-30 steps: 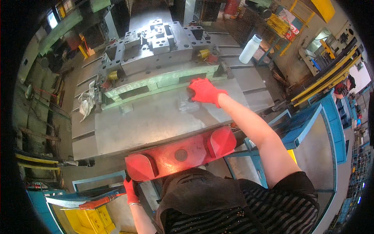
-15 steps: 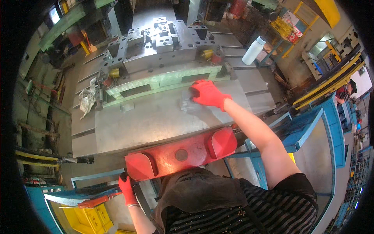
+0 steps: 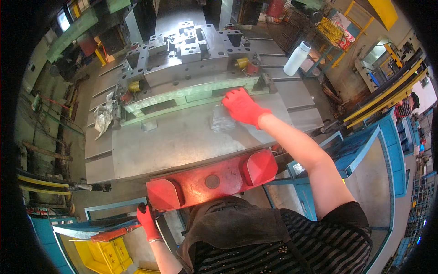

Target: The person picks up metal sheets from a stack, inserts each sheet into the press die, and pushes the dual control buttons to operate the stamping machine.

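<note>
The right hand (image 3: 243, 108) is curled at the far right of the thin plates (image 3: 221, 122) on the surface (image 3: 169, 150); its dark glove patch, visible earlier, is now hidden, leaving any grip on a plate unconfirmed; the left hand (image 3: 148, 224) sits slightly farther from the red console (image 3: 219, 176); its grip cannot be told.

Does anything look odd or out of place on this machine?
Perhaps: crumpled pale material lies beside the left end of the green bar, and a pale bottle stands on the slotted bed at right, both looking loose and stray there.
</note>
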Demonstrator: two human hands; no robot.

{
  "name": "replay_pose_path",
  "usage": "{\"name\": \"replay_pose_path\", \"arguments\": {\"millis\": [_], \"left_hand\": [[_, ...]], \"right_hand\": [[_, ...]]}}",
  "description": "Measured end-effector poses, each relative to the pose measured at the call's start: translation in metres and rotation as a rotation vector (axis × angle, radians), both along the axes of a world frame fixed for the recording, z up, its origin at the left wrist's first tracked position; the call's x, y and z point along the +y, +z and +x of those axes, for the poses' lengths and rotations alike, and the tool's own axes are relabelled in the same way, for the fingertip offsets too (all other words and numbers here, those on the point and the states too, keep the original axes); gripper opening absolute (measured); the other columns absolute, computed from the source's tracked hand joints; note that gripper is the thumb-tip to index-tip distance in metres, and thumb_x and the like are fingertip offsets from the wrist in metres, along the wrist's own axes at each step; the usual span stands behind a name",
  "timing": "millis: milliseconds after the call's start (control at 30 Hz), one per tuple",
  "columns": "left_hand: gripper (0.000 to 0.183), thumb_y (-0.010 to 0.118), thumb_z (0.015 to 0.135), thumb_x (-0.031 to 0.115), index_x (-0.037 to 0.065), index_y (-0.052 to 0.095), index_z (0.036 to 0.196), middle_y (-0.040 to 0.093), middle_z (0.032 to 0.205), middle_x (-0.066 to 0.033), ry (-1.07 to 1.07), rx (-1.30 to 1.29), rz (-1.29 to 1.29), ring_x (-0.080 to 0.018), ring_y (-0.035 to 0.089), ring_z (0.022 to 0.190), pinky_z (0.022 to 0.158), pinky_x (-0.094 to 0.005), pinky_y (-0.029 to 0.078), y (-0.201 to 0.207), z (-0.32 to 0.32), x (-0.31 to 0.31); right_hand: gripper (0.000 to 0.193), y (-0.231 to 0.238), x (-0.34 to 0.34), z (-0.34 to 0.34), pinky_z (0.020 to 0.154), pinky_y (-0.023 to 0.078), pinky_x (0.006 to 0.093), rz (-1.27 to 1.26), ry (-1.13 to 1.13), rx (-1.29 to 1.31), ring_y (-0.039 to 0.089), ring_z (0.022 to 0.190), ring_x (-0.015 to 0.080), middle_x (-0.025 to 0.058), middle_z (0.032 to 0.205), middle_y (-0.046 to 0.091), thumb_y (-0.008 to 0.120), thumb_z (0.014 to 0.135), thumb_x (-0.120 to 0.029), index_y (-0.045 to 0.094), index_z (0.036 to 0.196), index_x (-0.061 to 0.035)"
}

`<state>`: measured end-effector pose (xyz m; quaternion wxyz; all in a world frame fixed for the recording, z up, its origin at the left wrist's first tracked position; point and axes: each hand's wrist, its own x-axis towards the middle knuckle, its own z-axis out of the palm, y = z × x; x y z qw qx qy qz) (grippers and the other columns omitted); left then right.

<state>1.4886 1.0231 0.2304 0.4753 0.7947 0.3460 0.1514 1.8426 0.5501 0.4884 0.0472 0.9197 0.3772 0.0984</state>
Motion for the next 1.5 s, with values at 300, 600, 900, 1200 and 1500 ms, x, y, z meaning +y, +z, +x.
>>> {"name": "replay_pose_path", "arguments": {"millis": [300,600,900,1200,1500], "left_hand": [[0.029,0.064,0.078,0.008,-0.004,0.058,0.104,0.065,0.099,-0.0160,0.021,0.078,0.288,-0.0250,0.062,0.088,0.079,-0.0356,0.048,0.062,0.008,-0.041],[0.034,0.060,0.079,0.002,-0.004,0.055,0.112,0.058,0.112,-0.0178,0.067,-0.198,0.406,-0.0297,0.056,0.101,0.090,-0.0384,0.043,0.153,0.026,-0.103],[0.033,0.061,0.077,0.003,0.000,0.058,0.110,0.059,0.110,-0.0149,-0.225,-0.511,0.460,-0.0318,0.054,0.103,0.092,-0.0387,0.041,0.237,0.171,-0.139],[0.049,0.066,0.072,0.011,0.006,0.053,0.118,0.052,0.120,-0.0170,-0.592,-0.709,0.954,-0.0365,0.045,0.115,0.098,-0.0459,0.034,0.336,0.376,-0.160],[0.030,0.065,0.075,0.034,0.008,0.067,0.090,0.057,0.106,-0.0134,-0.356,-0.203,1.303,-0.0318,0.053,0.103,0.083,-0.0482,0.045,0.364,0.540,-0.191]], "right_hand": [[0.012,0.013,0.001,-0.003,0.079,0.040,0.0424,0.015,0.058,-0.339,0.052,0.087,0.0252,0.0091,0.085,0.054,0.054,0.074,-0.016,0.056,0.084,-0.0100],[0.013,-0.020,-0.003,-0.022,0.075,0.039,0.0420,0.180,0.191,-0.369,0.050,0.085,0.0272,0.0088,0.081,0.052,0.059,0.066,-0.015,0.055,0.077,-0.0094],[0.016,0.001,0.004,-0.028,0.078,0.038,0.0424,0.108,0.004,-0.180,0.049,0.091,0.0267,0.0083,0.087,0.053,0.058,0.068,-0.014,0.059,0.084,-0.0101],[0.015,0.039,-0.007,-0.054,0.076,0.039,0.0416,0.425,-0.204,-0.125,0.052,0.087,0.0275,0.0084,0.087,0.055,0.062,0.067,-0.012,0.058,0.081,-0.0073],[0.010,0.048,-0.028,-0.080,0.049,0.038,0.0227,1.634,-0.439,0.725,0.048,0.057,0.0052,-0.0018,0.064,0.054,0.058,0.080,-0.007,0.063,0.082,0.0005]]}}
